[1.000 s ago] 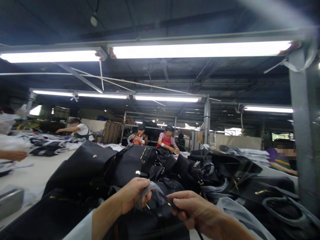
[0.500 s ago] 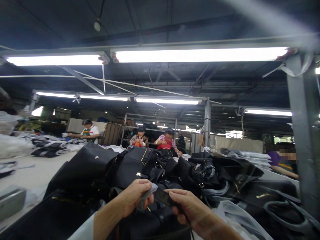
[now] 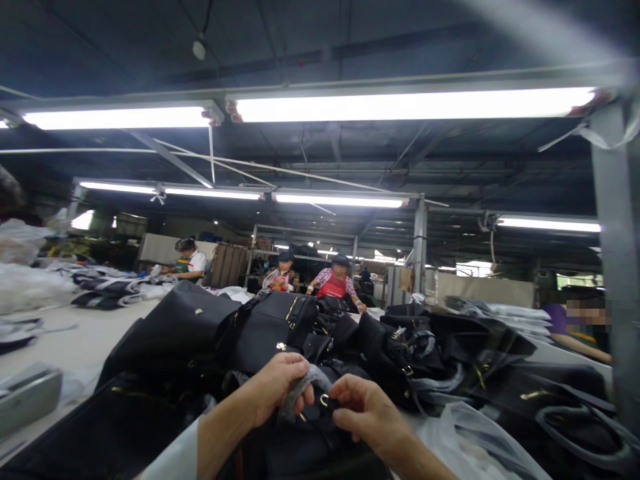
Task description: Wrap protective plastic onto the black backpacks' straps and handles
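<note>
My left hand (image 3: 274, 390) is closed, pinching a grey wrapped piece (image 3: 303, 387) on a black handbag (image 3: 310, 447) in front of me. My right hand (image 3: 364, 408) is closed too, its fingertips pinching the bag's black strap beside a small gold ring (image 3: 324, 400). The two hands almost touch. Behind them a heap of black handbags (image 3: 270, 330) with gold fittings covers the table.
A pale table surface (image 3: 75, 343) runs off to the left with a grey box (image 3: 30, 397). A steel post (image 3: 617, 267) stands at right. Clear plastic wrapping (image 3: 475, 440) lies at lower right. Other people work at tables behind and at far right.
My right hand has moved left and up to meet my left hand, and the strap end it held out flat is now tucked under its fingers. The view shifted slightly.
</note>
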### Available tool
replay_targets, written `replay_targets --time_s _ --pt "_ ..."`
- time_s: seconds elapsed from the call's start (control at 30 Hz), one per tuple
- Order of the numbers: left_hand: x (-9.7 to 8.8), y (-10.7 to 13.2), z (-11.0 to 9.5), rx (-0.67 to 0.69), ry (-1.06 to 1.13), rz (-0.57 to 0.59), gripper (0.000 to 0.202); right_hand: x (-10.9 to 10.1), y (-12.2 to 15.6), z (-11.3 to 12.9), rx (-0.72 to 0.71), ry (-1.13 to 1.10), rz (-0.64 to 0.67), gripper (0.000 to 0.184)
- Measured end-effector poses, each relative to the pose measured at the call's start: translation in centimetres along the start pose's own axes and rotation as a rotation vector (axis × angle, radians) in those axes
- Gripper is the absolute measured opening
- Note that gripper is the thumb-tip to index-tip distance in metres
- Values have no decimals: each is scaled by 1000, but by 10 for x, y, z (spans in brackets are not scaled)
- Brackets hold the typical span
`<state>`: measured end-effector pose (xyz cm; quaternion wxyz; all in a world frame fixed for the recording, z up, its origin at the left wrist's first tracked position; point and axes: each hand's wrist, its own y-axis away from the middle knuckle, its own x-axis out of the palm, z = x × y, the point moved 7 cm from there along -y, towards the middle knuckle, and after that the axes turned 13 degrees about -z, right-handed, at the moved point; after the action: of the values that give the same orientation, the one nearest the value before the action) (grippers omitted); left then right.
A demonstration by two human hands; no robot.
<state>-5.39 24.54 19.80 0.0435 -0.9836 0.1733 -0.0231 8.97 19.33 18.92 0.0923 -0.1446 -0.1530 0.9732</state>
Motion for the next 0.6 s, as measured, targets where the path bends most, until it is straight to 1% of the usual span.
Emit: replay_targets --time_s 0.07,0.13,0.17,0.2,0.23,0.27,0.3,0.33,0.37,0.4,0.47,0.5,0.53,0.6 --pt "-1 0 0 5 -3 -7 40 -3 2 3 -138 142 -26 29" --pt "-1 0 0 4 -3 -12 42 -4 6 11 -326 296 -50 31" --pt "-1 -1 0 5 0 -14 43 -4 8 15 -397 378 -51 27" --pt "-1 -1 0 6 4 -14 44 -3 9 17 -435 459 -46 20" --pt "0 -2 0 8 9 -13 46 -2 9 18 -443 527 -49 14" --pt "1 -2 0 8 14 -9 47 -2 8 20 -427 567 -70 15" --pt "2 -1 -1 8 17 -4 48 -3 6 21 -385 564 -96 20" --pt "3 -1 -2 8 18 1 49 -4 5 20 -295 511 -110 24" --pt "5 0 -2 8 16 7 50 -3 3 16 -166 421 -102 28" --pt "6 2 -3 8 10 13 50 0 3 10 -11 316 -67 30" --pt "8 5 -6 15 -7 17 51 11 8 -2 290 139 63 35" --pt "9 7 -7 21 -16 14 51 16 11 -5 398 78 118 37" --pt "10 8 -8 26 -27 11 51 19 13 -5 466 28 147 36" --pt "10 12 -9 41 -46 -9 51 24 15 -1 547 -105 159 30"
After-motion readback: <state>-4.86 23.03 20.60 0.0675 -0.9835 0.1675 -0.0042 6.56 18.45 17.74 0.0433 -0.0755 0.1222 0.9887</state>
